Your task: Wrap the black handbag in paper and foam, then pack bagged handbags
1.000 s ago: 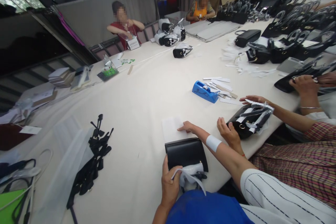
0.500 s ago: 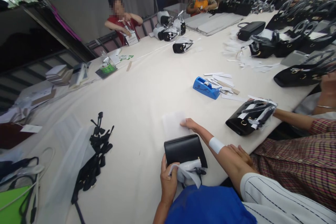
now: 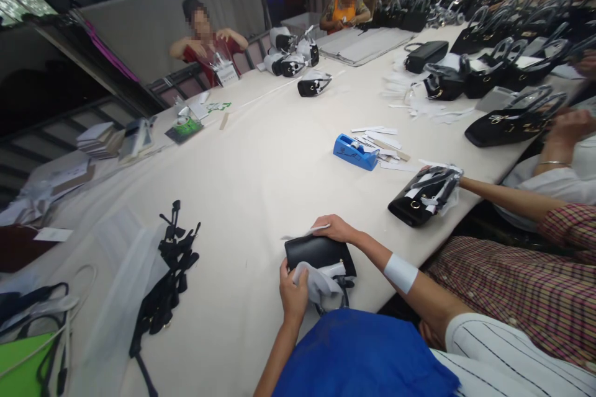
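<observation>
A black handbag (image 3: 320, 252) lies on the table just in front of me, its handles toward my body. My left hand (image 3: 293, 294) grips the bag's near left corner, thumb against crumpled white wrapping paper (image 3: 315, 282) around the handle side. At the far edge of the bag, my right hand (image 3: 333, 228) is closed on a thin white sheet (image 3: 298, 235), which it holds against the bag. Part of the sheet is hidden behind the bag and my fingers. A white band (image 3: 401, 272) wraps my right forearm.
A blue tape dispenser (image 3: 355, 151) stands beyond, beside paper strips (image 3: 379, 139). Black straps (image 3: 162, 285) lie to the left. On the right, a co-worker's arm (image 3: 512, 195) reaches to another wrapped handbag (image 3: 414, 198). More bags (image 3: 507, 124) crowd the far right.
My right hand has drawn the white sheet back from the table beyond to the bag's far edge. My left hand stays on the bag. The view has shifted slightly.
</observation>
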Tool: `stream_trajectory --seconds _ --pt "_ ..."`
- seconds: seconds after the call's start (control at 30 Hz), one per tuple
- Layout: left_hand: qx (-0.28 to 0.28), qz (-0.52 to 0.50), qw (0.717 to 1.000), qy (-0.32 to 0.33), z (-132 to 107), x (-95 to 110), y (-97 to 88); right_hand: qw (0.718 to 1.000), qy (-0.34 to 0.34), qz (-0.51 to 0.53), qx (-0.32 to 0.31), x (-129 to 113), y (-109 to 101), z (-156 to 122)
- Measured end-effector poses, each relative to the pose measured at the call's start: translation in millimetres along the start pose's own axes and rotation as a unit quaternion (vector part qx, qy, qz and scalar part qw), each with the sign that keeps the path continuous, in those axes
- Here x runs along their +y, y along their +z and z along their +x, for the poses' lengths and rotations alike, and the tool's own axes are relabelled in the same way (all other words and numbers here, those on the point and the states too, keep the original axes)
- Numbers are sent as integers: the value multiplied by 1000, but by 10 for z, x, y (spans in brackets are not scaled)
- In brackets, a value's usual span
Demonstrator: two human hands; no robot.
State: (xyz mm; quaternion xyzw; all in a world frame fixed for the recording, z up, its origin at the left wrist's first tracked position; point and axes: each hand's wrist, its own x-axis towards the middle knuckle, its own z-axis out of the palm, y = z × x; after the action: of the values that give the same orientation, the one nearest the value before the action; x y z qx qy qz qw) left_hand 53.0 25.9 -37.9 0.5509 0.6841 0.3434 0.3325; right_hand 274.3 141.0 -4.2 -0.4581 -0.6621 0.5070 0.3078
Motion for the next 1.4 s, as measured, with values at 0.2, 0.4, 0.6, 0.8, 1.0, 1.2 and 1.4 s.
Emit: stream_trajectory --seconds 0.2,0.4,0.6,0.8,1.0,1.2,1.4 --pt "9 29 999 27 -41 -75 19 988 -122 -67 72 -44 262 -502" --pt "54 108 976 179 -157 57 0 972 -176 -122 95 128 471 -785" --pt "47 131 936 322 -135 248 -125 969 -185 -139 82 142 665 -898" --pt "-96 161 914 361 213 279 -143 973 -174 -115 97 -36 547 -855" --pt "-105 201 904 363 343 427 -128 991 -114 -57 38 -185 355 -899" --pt "-82 197 908 361 333 372 -78 967 -180 -183 -12 -274 400 -970" --pt "-89 162 921 343 365 388 -76 968 -129 -205 68 -226 460 -960"
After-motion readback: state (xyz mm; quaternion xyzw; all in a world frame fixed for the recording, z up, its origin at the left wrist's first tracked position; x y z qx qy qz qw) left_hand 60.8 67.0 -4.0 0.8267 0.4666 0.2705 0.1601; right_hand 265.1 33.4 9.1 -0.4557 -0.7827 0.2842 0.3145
